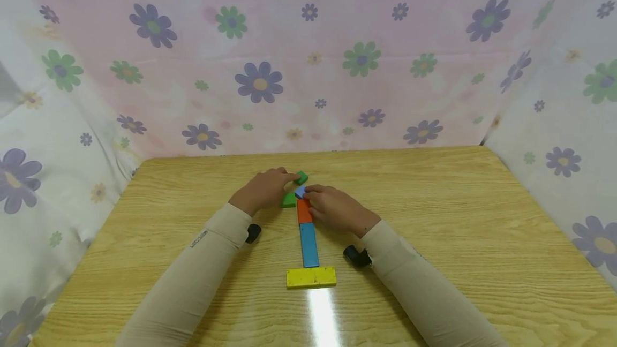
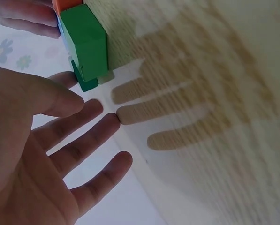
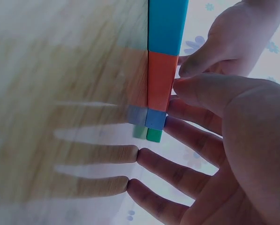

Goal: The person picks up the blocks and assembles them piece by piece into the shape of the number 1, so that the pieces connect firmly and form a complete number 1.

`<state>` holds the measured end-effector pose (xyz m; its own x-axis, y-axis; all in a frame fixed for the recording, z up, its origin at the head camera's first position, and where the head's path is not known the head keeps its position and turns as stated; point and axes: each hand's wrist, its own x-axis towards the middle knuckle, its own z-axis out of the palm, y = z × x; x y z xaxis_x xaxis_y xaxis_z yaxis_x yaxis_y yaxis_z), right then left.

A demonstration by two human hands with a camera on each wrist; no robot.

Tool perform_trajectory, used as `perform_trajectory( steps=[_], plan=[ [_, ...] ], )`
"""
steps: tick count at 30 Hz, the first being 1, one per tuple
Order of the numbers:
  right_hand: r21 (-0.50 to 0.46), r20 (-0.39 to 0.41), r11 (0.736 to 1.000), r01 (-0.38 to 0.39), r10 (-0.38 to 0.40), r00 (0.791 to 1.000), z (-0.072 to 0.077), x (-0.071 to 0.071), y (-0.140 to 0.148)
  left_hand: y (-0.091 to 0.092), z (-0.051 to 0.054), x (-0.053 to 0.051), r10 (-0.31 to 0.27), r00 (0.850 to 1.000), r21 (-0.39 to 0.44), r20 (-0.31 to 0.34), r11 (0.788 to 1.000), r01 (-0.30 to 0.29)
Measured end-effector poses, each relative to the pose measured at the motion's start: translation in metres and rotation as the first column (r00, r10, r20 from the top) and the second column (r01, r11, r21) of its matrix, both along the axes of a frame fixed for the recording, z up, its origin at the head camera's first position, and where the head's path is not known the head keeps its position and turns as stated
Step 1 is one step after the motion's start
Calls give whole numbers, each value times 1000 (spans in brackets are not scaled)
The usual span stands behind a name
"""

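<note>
My left hand (image 1: 264, 190) reaches in from the left, its index finger touching a small green block (image 1: 301, 176) at the far end of a row. The other left fingers (image 2: 83, 145) are spread above the table. A second green block (image 1: 288, 200) lies below that hand, left of a small purple-blue block (image 1: 300, 192). With its fingertips, my right hand (image 1: 339, 209) touches the purple-blue block, and its thumb is close to the orange block (image 3: 162, 79). Toward me, a long blue block (image 1: 309, 245) follows the orange one, and a yellow block (image 1: 310, 277) lies crosswise near its end.
All the blocks lie on a wood-grain table (image 1: 434, 218). A flowered cloth (image 1: 308, 122) hangs behind it and at both sides. Black devices sit under the left wrist (image 1: 253, 233) and the right wrist (image 1: 356, 256).
</note>
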<state>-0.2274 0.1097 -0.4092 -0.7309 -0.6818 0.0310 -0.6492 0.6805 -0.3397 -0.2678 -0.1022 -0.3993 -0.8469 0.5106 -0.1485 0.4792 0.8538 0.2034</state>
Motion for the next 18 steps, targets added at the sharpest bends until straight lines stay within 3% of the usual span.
perform_trajectory(
  steps=[12,18],
  plan=[
    [17,4,1000,9,-10,1000,1,2,1,-9,7,14,-9,1000,-19,-28,1000,9],
    [2,2,1000,18,-18,1000,4,1,4,-14,3,15,4,997,-42,-74,999,-7]
  ],
)
